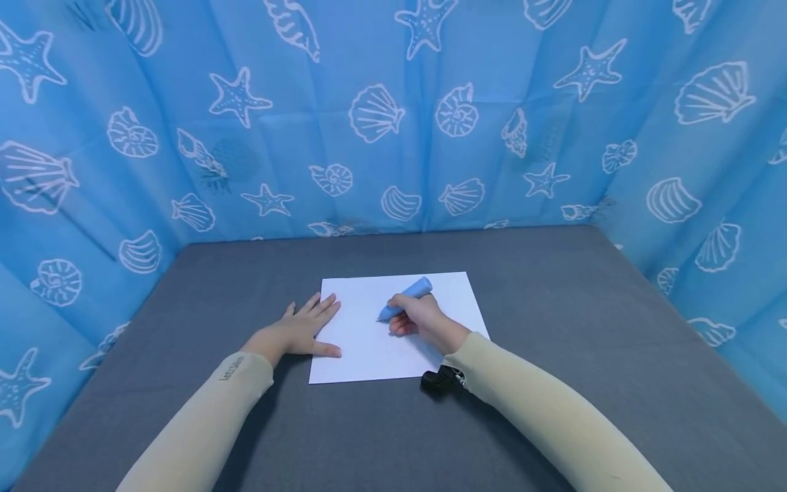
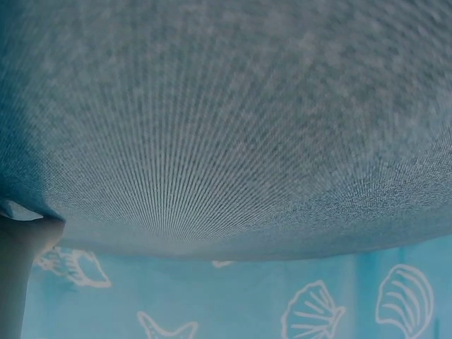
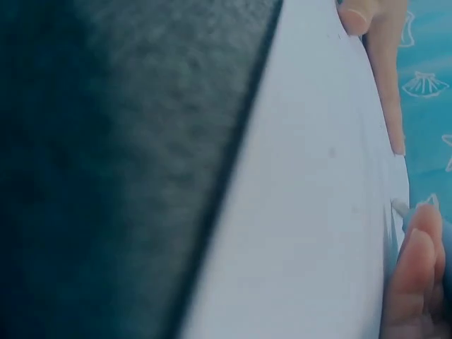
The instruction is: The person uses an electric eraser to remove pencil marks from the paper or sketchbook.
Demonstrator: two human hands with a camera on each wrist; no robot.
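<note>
A white sheet of paper lies on the grey cloth-covered table. My left hand rests on its left edge with the fingers spread and straight. Over the middle of the sheet, my right hand grips a thick blue pen, tilted, with its thin tip down at the paper. I cannot make out any marks on the sheet near the tip. In the right wrist view, the fingers hold the pen at the right edge, its tip close to the paper. The left wrist view shows only a sliver of hand.
Grey cloth surrounds the sheet on all sides. A blue curtain with white shells and starfish hangs behind and along both sides of the table. A small black device sits under the right wrist, by the paper's near right corner.
</note>
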